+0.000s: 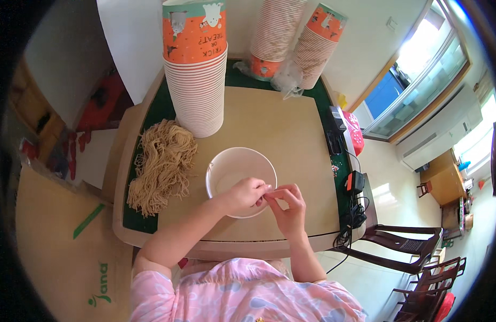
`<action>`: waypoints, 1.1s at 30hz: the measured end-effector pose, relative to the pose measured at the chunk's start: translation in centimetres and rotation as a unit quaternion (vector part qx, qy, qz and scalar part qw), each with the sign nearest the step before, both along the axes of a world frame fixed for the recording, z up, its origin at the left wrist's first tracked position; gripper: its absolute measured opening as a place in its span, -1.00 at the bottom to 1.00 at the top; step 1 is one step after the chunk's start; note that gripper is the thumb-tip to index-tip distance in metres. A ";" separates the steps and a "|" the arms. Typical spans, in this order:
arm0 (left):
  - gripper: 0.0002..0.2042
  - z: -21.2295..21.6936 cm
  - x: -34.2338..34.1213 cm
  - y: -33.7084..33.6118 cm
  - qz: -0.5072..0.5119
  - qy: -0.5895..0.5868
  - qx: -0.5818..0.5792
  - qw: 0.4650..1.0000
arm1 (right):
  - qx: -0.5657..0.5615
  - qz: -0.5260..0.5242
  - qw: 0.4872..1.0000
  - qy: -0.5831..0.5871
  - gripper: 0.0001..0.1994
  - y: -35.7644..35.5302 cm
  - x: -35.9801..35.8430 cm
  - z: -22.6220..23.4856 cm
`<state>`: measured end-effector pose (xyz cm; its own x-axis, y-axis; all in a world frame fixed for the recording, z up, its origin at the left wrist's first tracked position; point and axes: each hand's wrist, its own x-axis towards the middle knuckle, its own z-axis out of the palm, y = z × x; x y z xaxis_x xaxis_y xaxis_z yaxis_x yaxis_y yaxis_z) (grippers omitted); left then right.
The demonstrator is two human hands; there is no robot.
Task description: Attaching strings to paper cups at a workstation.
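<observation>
In front of me on the table stands a white paper bucket (226, 166), its round mouth facing up. Over the mouth, near its right side, my left hand (247, 194) is closed with its fingertips pinched together. My right hand (289, 206) meets it there in a pinch, thumb and forefinger touching. Whatever lies between the fingertips is too small or hidden to name. To the left of the bucket lies a loose heap of beige cords (161, 166). A tall stack of nested paper buckets (197, 91), orange and green printed on top, rises behind it.
Two more bucket stacks (277, 32) (319, 45) stand at the back, with a crumpled clear plastic bag (287, 79) between them. Black adapters and cables (356, 185) line the table's right edge. A dark wooden chair (403, 244) is at the right, a large cardboard box (60, 241) at the left.
</observation>
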<state>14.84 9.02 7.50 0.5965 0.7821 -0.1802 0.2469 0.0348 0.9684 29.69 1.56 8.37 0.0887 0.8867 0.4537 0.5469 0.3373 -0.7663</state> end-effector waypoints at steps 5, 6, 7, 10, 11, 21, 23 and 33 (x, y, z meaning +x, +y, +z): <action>-0.56 1.6 -0.2 1.4 -0.034 0.104 -0.205 0.973 | 0.037 0.028 0.998 -0.047 -0.79 0.1 -0.5 -0.4; -0.56 1.6 -0.3 1.6 -0.042 0.104 -0.244 0.963 | 0.043 0.034 0.996 -0.063 -0.80 0.1 -0.5 -0.4; -0.56 1.5 -0.4 1.8 -0.050 0.103 -0.282 0.953 | 0.050 0.040 0.995 -0.079 -0.80 0.1 -0.6 -0.4; -0.59 1.3 -0.5 2.4 -0.091 0.111 -0.311 0.940 | 0.057 0.042 0.994 -0.083 -0.81 0.2 -0.6 -0.4; -0.59 1.1 -0.5 2.4 -0.092 0.112 -0.311 0.939 | 0.057 0.041 0.994 -0.082 -0.81 0.2 -0.6 -0.4; -0.81 0.5 -0.5 2.2 -0.094 0.054 -0.287 0.952 | 0.059 0.042 0.995 -0.072 -0.82 -0.1 -0.5 -0.8; -0.85 0.8 -0.6 2.1 -0.082 0.050 -0.290 0.952 | 0.062 0.040 0.995 -0.061 -0.83 -0.3 -0.6 -1.0; -0.89 1.4 -0.8 -0.8 0.021 -0.062 -0.126 0.990 | -0.114 0.055 0.924 0.361 -0.93 -1.0 -0.4 -2.1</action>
